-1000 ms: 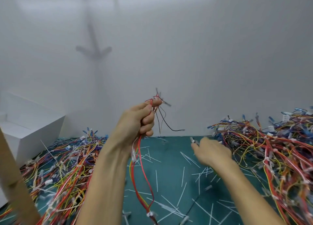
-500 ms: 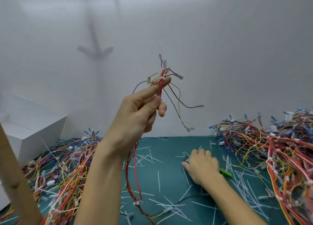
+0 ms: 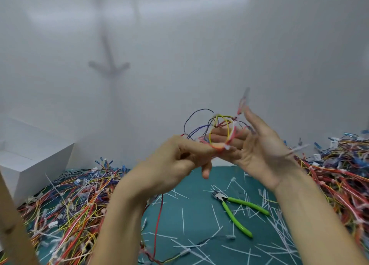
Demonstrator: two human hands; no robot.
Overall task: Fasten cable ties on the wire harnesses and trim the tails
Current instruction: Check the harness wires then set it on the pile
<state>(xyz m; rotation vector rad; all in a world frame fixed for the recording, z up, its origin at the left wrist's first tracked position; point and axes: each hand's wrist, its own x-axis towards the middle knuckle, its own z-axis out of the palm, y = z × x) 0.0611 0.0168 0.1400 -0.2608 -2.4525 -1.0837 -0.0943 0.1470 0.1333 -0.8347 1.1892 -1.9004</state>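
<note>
Both hands are raised above the mat at its 12 o'clock side, close together. The left hand [image 3: 175, 161] has its fingers curled and pinches a small multicoloured wire harness [image 3: 219, 129] between thumb and forefinger. The right hand [image 3: 259, 151] is spread, palm turned inward, fingers straight and thumb upright. The harness loops of yellow, red and dark blue wire lie against its fingers, though motion blur hides whether any finger grips them. 1 red strand [image 3: 158, 215] hangs from the left hand down to the teal work mat [image 3: 191, 185].

A pair of green-handled side cutters [image 3: 237, 211] lies flat on the mat at 3 o'clock, handles apart, touched by neither hand. White trimmed cable-tie tails [image 3: 182, 218] are scattered over the mat from 3 to 6 o'clock. 1 heap of tangled harnesses [image 3: 69, 201] sits at 9 o'clock, and a second heap [image 3: 339, 175] at 3 o'clock. A white rectangular box [image 3: 30, 155] stands at 10 o'clock beside the left heap.
</note>
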